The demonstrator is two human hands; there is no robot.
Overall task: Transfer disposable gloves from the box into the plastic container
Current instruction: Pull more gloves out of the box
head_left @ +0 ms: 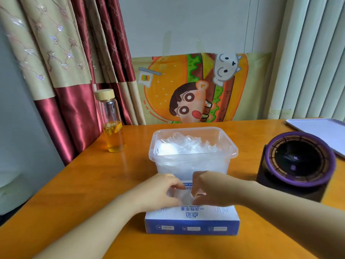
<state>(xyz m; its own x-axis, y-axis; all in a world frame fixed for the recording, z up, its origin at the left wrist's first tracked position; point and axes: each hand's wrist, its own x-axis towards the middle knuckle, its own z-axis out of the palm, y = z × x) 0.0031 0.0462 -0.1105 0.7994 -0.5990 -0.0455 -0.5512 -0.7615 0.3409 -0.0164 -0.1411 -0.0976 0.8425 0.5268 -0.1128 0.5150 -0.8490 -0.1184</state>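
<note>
A blue and white glove box (192,220) lies flat on the orange table near me. Right behind it stands a clear plastic container (231,152) holding a heap of thin clear gloves (184,144). Both hands rest over the box's top opening. My left hand (158,191) and my right hand (211,189) pinch the same bunch of clear gloves (182,197) sticking up from the opening, fingers curled on the film. The opening itself is hidden under my fingers.
A glass bottle (112,126) with yellow liquid and a wooden cap stands at the back left. A purple-rimmed round fan (296,163) sits to the right of the container. A white tray (321,131) lies at the far right. Curtains and a cartoon cloth hang behind.
</note>
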